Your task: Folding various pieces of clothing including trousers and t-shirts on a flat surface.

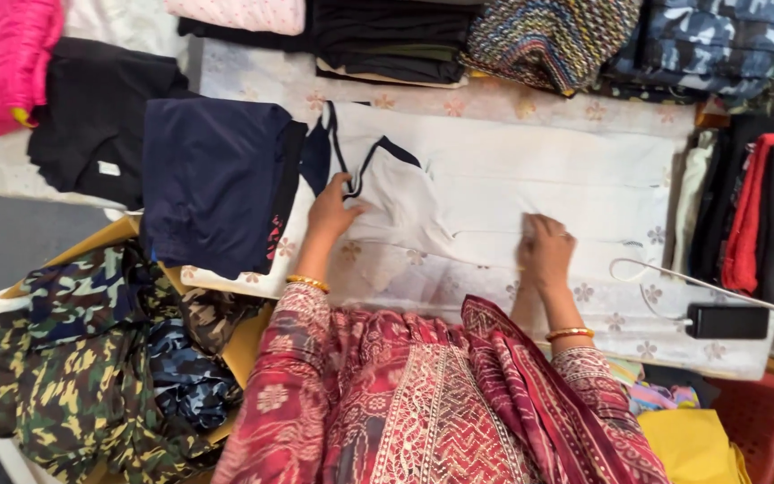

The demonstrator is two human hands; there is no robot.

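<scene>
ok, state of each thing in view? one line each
white shirt: spread flat, partly folded
left hand: fingers pinching the shirt's dark collar trim
right hand: pressed flat on the shirt
navy garment: folded, lying left of the shirt
camo clothes: loose unfolded heap
black stack: folded, piled
phone: lying flat, white cable running to it, plug not clear
red basket: holds yellow cloth

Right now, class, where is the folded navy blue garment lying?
In the head view, the navy garment lies left of centre, beside the white shirt, just left of the left hand.
</scene>
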